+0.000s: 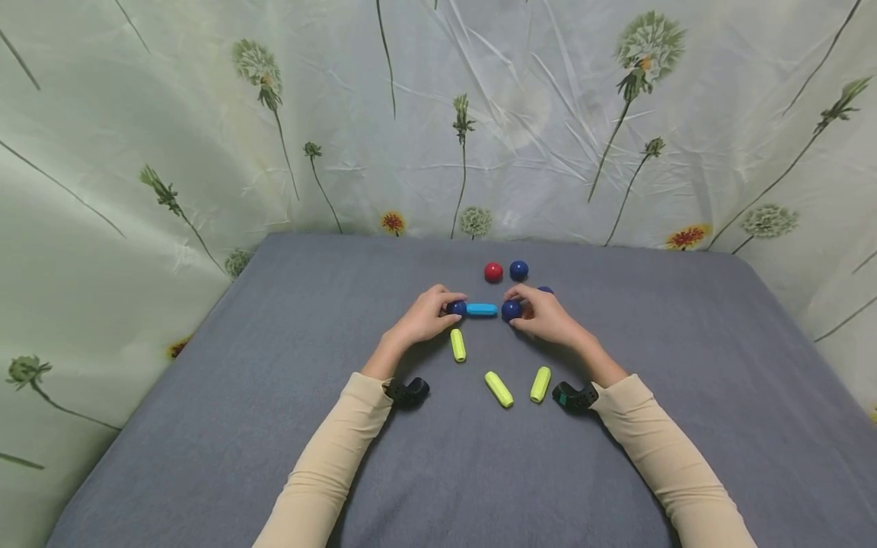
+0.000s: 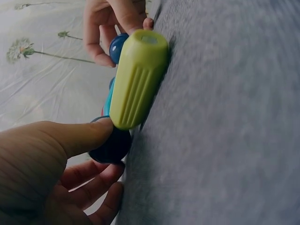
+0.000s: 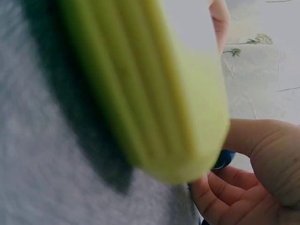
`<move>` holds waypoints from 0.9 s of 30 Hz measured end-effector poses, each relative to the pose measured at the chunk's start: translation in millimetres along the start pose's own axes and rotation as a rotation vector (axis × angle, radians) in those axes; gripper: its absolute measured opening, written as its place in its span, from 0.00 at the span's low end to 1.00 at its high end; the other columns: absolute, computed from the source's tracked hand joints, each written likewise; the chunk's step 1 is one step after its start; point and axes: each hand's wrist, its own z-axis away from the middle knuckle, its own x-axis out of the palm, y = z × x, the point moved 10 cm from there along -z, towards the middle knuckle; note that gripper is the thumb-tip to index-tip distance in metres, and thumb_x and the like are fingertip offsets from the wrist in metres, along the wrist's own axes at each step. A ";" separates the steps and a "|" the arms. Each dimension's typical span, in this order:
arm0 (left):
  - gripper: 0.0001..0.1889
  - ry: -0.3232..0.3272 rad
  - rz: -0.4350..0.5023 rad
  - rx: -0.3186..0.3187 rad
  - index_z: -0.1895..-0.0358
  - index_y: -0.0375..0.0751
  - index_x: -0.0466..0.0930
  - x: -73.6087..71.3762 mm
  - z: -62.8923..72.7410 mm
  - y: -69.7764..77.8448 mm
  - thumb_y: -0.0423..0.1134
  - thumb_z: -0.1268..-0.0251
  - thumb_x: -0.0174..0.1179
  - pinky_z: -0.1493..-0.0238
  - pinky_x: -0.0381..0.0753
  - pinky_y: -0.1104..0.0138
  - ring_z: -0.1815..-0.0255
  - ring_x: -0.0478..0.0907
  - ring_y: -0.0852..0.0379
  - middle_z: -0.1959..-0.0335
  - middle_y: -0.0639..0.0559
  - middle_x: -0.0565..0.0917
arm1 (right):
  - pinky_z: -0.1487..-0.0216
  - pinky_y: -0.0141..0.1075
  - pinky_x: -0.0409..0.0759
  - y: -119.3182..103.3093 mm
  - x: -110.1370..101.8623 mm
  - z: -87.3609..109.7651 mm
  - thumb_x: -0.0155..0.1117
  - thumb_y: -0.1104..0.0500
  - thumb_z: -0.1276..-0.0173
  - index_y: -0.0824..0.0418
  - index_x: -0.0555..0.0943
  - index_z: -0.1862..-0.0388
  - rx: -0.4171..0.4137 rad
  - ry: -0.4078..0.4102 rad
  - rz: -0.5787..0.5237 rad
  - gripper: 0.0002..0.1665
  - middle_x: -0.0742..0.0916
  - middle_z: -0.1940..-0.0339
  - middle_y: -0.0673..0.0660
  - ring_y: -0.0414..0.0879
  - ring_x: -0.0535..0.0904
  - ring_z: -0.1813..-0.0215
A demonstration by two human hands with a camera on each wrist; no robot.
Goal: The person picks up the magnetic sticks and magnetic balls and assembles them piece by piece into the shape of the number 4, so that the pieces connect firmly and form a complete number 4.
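Between both hands a light-blue ribbed stick (image 1: 482, 310) lies crosswise on the cloth. My left hand (image 1: 428, 316) pinches a dark blue ball (image 1: 457, 308) that touches the stick's left end. In the left wrist view the thumb presses on that dark ball (image 2: 111, 146), with fingers beneath it. My right hand (image 1: 544, 313) grips another dark blue ball (image 1: 511, 310), a small gap away from the stick's right end. In the right wrist view this ball (image 3: 224, 159) shows only partly between thumb and fingers, behind a yellow-green stick (image 3: 150, 84).
Three yellow-green sticks lie nearer me: one (image 1: 457, 345) by my left hand, two (image 1: 499, 390) farther forward. Behind the hands sit a red ball (image 1: 493, 272) and a blue ball (image 1: 518, 270). Another blue ball (image 1: 545, 289) is partly hidden by my right hand. A flowered curtain (image 1: 411, 114) hangs behind.
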 end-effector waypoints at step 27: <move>0.22 0.008 0.015 0.029 0.39 0.43 0.74 -5.5 -0.3 -7.9 0.37 0.36 0.59 0.53 0.72 0.61 0.57 0.72 0.52 0.54 0.42 0.78 | 0.64 0.32 0.74 -7.0 10.3 -1.9 0.65 0.65 0.41 0.64 0.76 0.46 0.018 -0.020 -0.063 0.23 0.82 0.50 0.62 0.44 0.76 0.65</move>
